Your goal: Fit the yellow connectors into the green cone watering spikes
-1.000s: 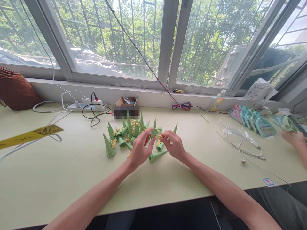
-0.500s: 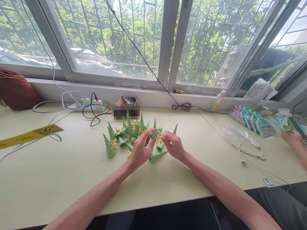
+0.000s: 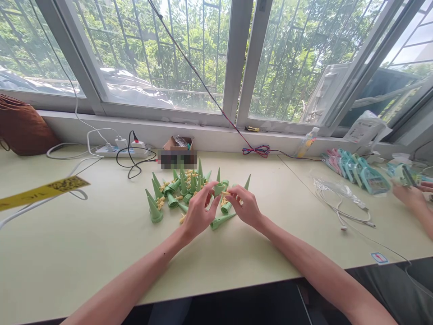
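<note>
A heap of green plastic cones point(image 3: 179, 187) mixed with small yellow pieces lies on the pale table point(image 3: 84, 243) in front of me. My left hand point(image 3: 199, 210) pinches the open end of one green cone point(image 3: 219, 188) between thumb and fingers. My right hand point(image 3: 245, 205) is closed on a small yellow piece point(image 3: 225, 193), held right beside that cone's mouth. Another green cone point(image 3: 221, 220) lies flat on the table just below both hands.
A power strip point(image 3: 122, 149) with cables and a small cardboard box point(image 3: 177, 143) sit at the back by the window. Teal and pink packets point(image 3: 355, 169) and a white cable point(image 3: 338, 203) lie to the right, where another person's hand point(image 3: 411, 196) works. A brown bag point(image 3: 22, 128) is far left.
My two hands have stayed nearly still, fingers shifting slightly around the cone and yellow piece. The other person's hand at the right edge has moved up a little.
</note>
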{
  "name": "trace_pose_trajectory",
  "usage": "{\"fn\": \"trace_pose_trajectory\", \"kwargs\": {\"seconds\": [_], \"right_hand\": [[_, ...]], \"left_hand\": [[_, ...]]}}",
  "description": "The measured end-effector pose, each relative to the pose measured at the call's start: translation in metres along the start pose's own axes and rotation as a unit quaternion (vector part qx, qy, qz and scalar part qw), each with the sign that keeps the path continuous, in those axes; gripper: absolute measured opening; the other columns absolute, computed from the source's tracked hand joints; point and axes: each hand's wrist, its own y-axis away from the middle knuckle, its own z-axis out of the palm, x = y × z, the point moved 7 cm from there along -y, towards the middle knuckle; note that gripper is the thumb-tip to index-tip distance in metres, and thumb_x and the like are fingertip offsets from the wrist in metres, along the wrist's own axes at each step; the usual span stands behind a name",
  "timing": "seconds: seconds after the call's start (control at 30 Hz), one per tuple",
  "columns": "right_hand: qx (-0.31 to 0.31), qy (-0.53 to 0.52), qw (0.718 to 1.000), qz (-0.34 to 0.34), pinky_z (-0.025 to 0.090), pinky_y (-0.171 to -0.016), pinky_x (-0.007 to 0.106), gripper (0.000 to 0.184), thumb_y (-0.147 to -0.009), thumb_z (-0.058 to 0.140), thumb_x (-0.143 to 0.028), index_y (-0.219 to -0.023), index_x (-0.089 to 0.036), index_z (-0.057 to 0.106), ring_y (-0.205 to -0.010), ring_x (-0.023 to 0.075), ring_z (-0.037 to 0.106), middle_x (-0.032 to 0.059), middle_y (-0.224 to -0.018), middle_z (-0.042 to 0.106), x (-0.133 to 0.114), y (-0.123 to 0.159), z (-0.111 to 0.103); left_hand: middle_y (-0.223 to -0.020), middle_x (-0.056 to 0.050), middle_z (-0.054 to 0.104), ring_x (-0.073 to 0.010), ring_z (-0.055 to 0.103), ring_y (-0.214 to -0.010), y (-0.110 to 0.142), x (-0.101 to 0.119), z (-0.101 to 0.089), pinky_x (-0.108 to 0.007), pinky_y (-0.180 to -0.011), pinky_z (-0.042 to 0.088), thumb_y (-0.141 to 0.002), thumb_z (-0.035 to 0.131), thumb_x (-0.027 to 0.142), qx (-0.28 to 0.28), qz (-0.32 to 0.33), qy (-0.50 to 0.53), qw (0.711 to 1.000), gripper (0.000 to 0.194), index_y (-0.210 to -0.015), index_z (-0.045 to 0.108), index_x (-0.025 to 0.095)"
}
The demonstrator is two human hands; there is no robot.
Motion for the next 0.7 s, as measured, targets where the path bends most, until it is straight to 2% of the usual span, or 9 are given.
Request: {"fn": "trace_pose_trajectory", "kwargs": {"seconds": [0.5,0.6,0.7], "right_hand": [[-0.013,0.018,1.000,0.009,0.039,-0.054,0.024,0.047,-0.103,0.035,-0.045,-0.068,-0.020,0.053,-0.054,0.0116,0.047,0.0004,-0.061,0.054,0.0079,0.0023,0.0029],[-0.017,0.011,1.000,0.019,0.041,-0.055,0.025,0.043,-0.102,0.038,-0.045,-0.072,-0.020,0.055,-0.056,0.0120,0.049,0.0012,-0.064,0.058,0.0087,0.0024,0.0033],[-0.022,-0.014,0.999,0.032,0.044,-0.055,0.024,0.028,-0.099,0.048,-0.043,-0.087,-0.020,0.060,-0.059,0.0122,0.052,0.0019,-0.072,0.062,0.0085,0.0025,0.0041]], "left_hand": [[-0.080,0.002,0.056,-0.0074,0.042,-0.057,0.0026,-0.0006,0.0024,-0.018,-0.052,0.041,-0.092,0.057,0.027,0.004,0.018,0.016,1.000,0.033,-0.124,0.051,0.024],[-0.080,0.002,0.056,-0.0076,0.043,-0.057,0.0020,-0.0002,0.0016,-0.018,-0.052,0.041,-0.092,0.057,0.027,0.006,0.014,0.014,1.000,0.033,-0.124,0.051,0.024],[-0.080,0.001,0.056,-0.0077,0.044,-0.057,0.0009,0.0002,-0.0002,-0.019,-0.052,0.041,-0.092,0.057,0.027,0.012,0.009,0.010,1.000,0.032,-0.124,0.050,0.024]]}}
